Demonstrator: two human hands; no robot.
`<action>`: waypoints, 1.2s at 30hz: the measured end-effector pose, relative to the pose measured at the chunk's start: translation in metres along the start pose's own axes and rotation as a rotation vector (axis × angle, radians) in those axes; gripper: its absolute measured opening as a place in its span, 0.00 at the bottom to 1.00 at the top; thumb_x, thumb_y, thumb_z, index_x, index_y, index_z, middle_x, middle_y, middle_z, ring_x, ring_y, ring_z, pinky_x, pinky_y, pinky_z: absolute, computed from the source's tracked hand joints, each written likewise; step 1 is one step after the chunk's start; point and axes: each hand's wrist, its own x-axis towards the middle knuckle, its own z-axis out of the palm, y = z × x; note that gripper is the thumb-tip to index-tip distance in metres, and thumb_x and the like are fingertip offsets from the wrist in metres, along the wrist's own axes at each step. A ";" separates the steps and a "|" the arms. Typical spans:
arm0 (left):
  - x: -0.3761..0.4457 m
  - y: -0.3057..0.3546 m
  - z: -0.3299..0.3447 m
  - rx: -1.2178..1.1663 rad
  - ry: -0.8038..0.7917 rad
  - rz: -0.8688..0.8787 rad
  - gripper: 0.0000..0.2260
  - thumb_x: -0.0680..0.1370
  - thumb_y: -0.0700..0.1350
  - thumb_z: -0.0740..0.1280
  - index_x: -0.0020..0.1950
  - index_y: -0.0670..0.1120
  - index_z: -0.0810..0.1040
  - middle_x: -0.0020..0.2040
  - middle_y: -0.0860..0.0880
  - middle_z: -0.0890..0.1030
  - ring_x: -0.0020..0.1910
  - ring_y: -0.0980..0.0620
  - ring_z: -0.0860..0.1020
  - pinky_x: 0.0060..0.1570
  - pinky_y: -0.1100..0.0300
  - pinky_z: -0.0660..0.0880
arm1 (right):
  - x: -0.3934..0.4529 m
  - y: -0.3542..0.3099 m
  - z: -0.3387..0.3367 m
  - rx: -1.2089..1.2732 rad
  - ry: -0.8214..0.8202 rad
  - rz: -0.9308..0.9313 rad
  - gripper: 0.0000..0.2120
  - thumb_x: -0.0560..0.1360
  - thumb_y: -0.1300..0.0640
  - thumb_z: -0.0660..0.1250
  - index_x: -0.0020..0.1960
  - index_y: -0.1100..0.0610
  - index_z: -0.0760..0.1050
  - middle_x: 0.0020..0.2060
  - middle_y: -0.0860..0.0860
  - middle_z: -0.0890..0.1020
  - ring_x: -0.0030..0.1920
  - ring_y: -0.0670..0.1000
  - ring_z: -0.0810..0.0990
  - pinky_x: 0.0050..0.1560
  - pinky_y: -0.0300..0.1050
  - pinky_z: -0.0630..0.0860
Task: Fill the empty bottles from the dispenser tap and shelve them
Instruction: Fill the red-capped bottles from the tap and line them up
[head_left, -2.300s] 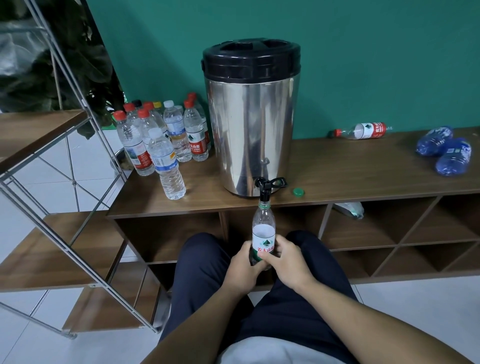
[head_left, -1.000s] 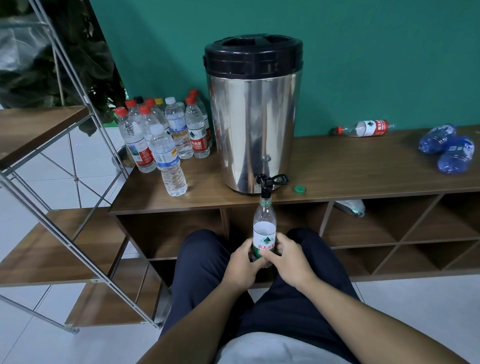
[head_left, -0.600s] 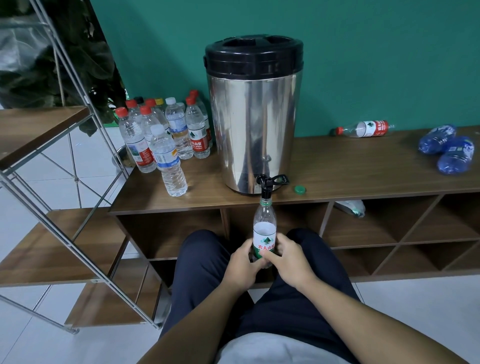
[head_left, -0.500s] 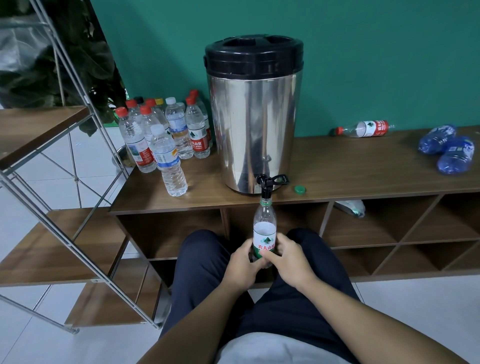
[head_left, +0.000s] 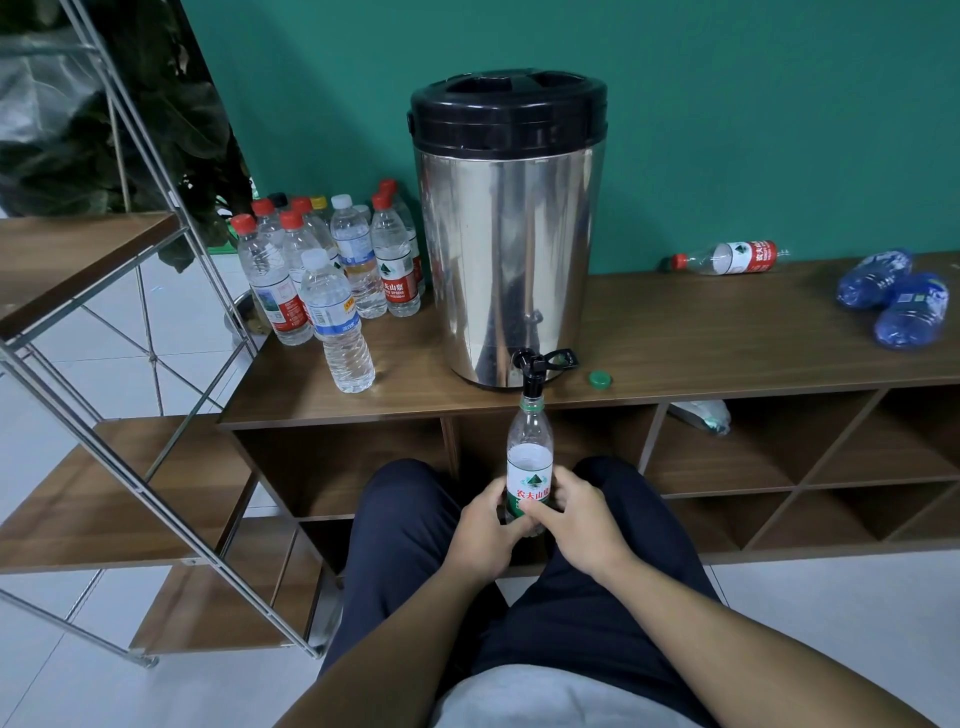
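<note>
Both hands are gripping one bottle (head_left: 529, 467): the left hand (head_left: 485, 530) and right hand (head_left: 579, 522) are wrapping its lower half, holding it upright with its mouth just under the tap (head_left: 531, 371) of the dispenser (head_left: 506, 228).

Risks, as I judge them: the mouth is narrow, so any drift of the grip sideways would be sending water down the label and onto the lap below; watching too late would be letting it overflow. The cap (head_left: 599, 379) is lying above the grip, right of the tap, on the tabletop (head_left: 701, 338).

The label in the grip is showing red characters, 农夫山泉, under a green triangle mark.
</note>
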 end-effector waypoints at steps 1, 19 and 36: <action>0.000 0.000 0.000 -0.002 0.000 0.000 0.16 0.79 0.50 0.78 0.66 0.58 0.83 0.56 0.54 0.89 0.54 0.50 0.89 0.61 0.43 0.85 | 0.000 0.000 0.000 -0.001 0.002 0.001 0.19 0.78 0.61 0.79 0.68 0.52 0.82 0.55 0.47 0.90 0.53 0.47 0.90 0.50 0.52 0.89; 0.001 0.000 -0.001 0.025 -0.002 0.013 0.17 0.80 0.49 0.78 0.67 0.59 0.82 0.59 0.57 0.89 0.57 0.55 0.88 0.64 0.47 0.84 | 0.001 0.003 -0.001 -0.025 -0.002 -0.009 0.19 0.78 0.58 0.80 0.67 0.49 0.82 0.55 0.46 0.90 0.53 0.48 0.90 0.47 0.52 0.89; 0.001 -0.001 -0.001 0.054 0.007 0.007 0.17 0.81 0.49 0.78 0.69 0.57 0.82 0.58 0.58 0.88 0.57 0.57 0.87 0.63 0.49 0.84 | 0.001 0.002 0.000 -0.008 0.000 0.007 0.18 0.78 0.59 0.80 0.66 0.50 0.82 0.54 0.47 0.90 0.53 0.48 0.90 0.49 0.53 0.89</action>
